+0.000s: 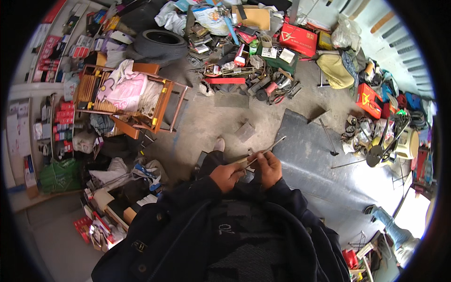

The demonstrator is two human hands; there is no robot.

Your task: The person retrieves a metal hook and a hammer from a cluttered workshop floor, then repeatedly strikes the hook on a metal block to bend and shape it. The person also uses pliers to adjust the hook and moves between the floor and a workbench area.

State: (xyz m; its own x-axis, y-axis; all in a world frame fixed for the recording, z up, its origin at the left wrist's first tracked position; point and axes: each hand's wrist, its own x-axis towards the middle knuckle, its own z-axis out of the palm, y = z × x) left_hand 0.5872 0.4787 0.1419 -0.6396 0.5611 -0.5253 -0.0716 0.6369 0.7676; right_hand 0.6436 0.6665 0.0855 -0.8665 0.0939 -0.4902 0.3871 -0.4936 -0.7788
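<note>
In the middle of the head view, my left hand is closed round the lower end of a pale, narrow strip, perhaps wood or metal. My right hand grips a thin metal rod that runs up to the right and crosses the strip. Both hands are close together in front of my body, fingers bent, and partly hide what they hold. Below them my dark jacket fills the lower middle, and my shoe shows on the concrete floor just above them.
A wooden folding chair with cloth stands left, near a tire. Heaped tools and boxes lie ahead. A dark sheet covers the floor right, beside a cluttered stool. Another person's jeans-clad leg is at lower right.
</note>
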